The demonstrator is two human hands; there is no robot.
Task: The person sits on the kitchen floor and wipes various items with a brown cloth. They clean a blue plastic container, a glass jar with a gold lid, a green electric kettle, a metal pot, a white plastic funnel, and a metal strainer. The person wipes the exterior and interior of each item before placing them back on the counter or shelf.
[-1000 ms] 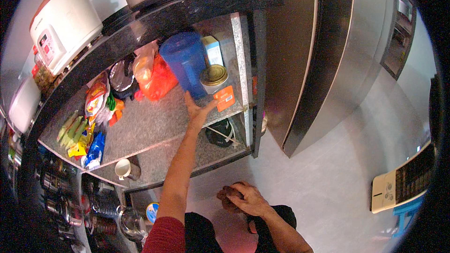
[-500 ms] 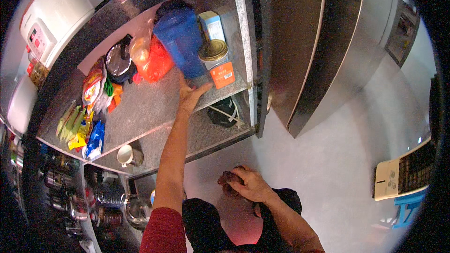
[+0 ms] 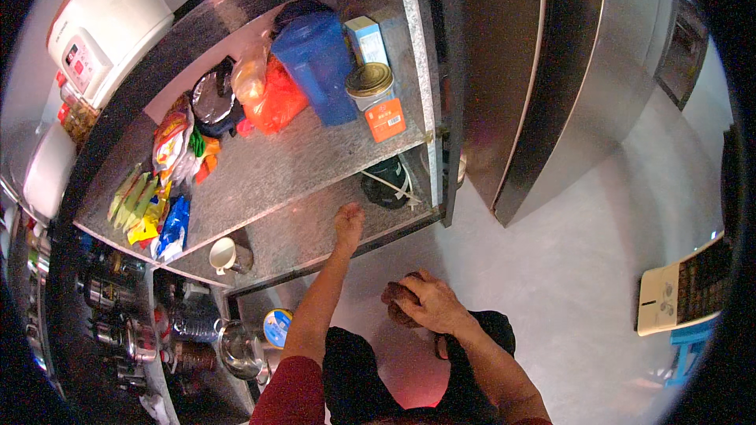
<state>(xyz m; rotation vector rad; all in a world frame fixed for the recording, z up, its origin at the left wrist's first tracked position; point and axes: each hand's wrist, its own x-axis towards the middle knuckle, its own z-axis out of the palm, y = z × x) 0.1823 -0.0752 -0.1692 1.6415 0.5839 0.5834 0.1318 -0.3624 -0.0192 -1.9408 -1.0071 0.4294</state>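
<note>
My left hand (image 3: 349, 224) is in front of the lower shelf (image 3: 291, 228), its fingers curled in and nothing visible in them. Beside it on that shelf lies a black bundle with pale straps (image 3: 387, 182). My right hand (image 3: 435, 304) is closed around a crumpled brown-red cloth (image 3: 398, 301), above my knees. On the upper shelf (image 3: 268, 169) a tall blue plastic container (image 3: 316, 59) leans beside a red plastic bag (image 3: 277, 98). A round tin with a gold lid (image 3: 368, 83), an orange box (image 3: 384, 120) and a light-blue carton (image 3: 366, 39) stand to its right.
Snack packets (image 3: 169, 157) fill the upper shelf's left side. A beige mug (image 3: 224, 254) stands on the lower shelf. A white rice cooker (image 3: 106, 27) sits upper left, a glass pot (image 3: 239, 350) lower left. Tall metallic doors (image 3: 567, 71) rise at right, near a cream heater-like appliance (image 3: 681, 291).
My left hand has drawn back and down from the foot of the blue container, its fingers now curled. My right hand keeps its hold on the cloth. The view has shifted slightly.
</note>
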